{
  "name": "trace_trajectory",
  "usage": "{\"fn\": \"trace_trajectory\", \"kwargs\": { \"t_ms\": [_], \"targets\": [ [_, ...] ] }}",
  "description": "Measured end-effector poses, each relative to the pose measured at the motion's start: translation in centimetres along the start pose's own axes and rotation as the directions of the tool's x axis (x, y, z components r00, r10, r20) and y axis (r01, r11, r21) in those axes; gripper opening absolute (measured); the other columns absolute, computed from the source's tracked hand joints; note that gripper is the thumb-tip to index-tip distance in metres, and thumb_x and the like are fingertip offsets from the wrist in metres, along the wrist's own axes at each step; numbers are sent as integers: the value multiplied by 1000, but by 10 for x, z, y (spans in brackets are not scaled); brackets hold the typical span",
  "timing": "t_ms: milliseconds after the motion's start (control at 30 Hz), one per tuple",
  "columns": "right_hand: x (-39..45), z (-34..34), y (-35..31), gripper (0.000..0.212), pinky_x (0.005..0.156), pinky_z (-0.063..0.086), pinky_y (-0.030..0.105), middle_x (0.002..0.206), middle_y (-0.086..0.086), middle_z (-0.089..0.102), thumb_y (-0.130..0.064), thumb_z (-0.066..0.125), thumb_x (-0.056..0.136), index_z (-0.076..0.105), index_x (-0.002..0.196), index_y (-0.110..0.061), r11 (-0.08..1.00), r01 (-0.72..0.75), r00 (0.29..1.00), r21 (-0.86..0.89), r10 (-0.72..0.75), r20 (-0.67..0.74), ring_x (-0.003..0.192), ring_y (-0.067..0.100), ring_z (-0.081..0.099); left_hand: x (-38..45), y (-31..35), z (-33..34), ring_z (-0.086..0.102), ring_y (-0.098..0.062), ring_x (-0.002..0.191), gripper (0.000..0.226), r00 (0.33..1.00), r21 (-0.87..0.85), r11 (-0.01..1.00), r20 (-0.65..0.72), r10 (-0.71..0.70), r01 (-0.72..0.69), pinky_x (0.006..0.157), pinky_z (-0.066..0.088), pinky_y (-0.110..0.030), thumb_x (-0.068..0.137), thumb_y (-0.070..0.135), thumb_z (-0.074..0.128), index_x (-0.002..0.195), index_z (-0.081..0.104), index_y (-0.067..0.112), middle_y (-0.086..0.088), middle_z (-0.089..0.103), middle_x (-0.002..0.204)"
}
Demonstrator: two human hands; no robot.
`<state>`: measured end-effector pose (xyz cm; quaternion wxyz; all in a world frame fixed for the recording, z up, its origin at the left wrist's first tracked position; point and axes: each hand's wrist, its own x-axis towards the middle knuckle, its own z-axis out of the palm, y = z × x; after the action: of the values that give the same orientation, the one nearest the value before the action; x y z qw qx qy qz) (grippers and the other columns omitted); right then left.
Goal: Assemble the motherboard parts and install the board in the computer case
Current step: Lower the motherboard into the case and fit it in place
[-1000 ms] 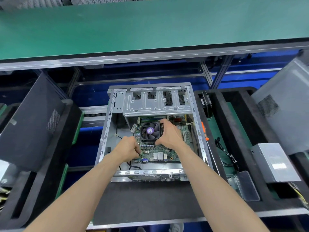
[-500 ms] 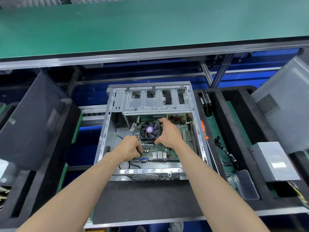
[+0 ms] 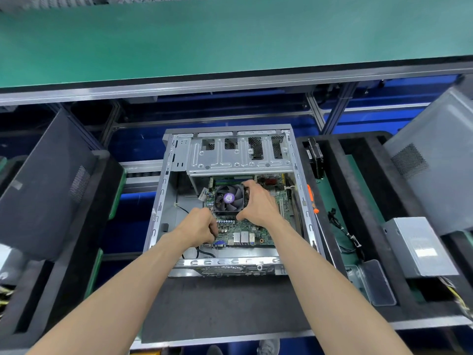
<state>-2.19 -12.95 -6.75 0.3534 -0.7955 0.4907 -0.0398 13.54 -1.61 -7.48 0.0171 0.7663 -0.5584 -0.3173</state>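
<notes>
- Seating the motherboard (image 3: 245, 231) in the computer case (image 3: 163, 196) appeared to be the step in hand; the board lay flat on the case floor, under both hands, toward the right wall.
- Its long axis ran near to far, with the rear connectors on the near edge close to the near wall of the case and the far edge tucked under the drive cage (image 3: 238, 155).
- The right hand (image 3: 258, 203) was the farther one. Thumb and fingers were curled round the right side of the cooler fan (image 3: 229, 198), grasping it.
- The left hand (image 3: 198, 229) was curled over the near left corner of the board. It seemed to pinch that edge, though the fingertips were hidden.
- Judgement: any remaining shift would run toward the near wall, to align the ports.
- Materials: the case was bare stamped sheet steel with punched slots; the board was green laminate crowded with small parts; the fan was a black plastic square frame with curved blades and a purple hub label.
- The case rested on a dark foam pad (image 3: 217, 308) on the bench.
</notes>
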Motion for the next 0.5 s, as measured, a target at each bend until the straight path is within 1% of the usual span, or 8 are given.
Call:
{"fn": "trace_trajectory", "kwargs": {
  "t_ms": [67,133,267,367,500],
  "targets": [
    [0,0,0,102,89,50,42,137,3,56,-26,92,57,38,143,-24,1000,1,1000,0,-1,-4,118,31,58,0,0,0,60,-3,62,15,1000,5,1000,-2,-2,2,54,44,-9,76,2,76,86,80,12,0,75,84],
    [0,0,0,102,89,50,42,138,3,56,-26,92,57,38,143,-25,1000,-2,1000,0,2,-3,118,31,58,0,0,0,61,-6,64,14,1000,6,1000,-3,-5,5,56,46,-11,76,2,76,86,80,12,-1,75,85],
    [1,1,1,101,85,47,38,137,3,56,-25,92,57,38,143,-24,1000,1,1000,4,-1,-4,118,30,58,0,0,0,61,-4,64,14,1000,8,1000,-3,0,0,55,45,-9,77,3,76,87,80,12,0,75,85],
    [1,1,1,102,87,48,39,138,3,55,-25,92,57,38,143,-24,1000,5,1000,1,-5,-6,118,30,57,0,1,0,65,-9,70,14,1000,20,1000,-5,10,-10,63,51,-14,77,3,75,87,80,12,0,76,87],
    [1,1,1,103,91,50,42,140,3,54,-25,93,58,37,144,-23,1000,10,1000,-10,-11,-2,121,30,57,-1,3,0,66,-10,75,13,1000,33,999,-17,22,-21,70,54,-19,76,6,77,86,81,14,3,75,85]
  ]
}}
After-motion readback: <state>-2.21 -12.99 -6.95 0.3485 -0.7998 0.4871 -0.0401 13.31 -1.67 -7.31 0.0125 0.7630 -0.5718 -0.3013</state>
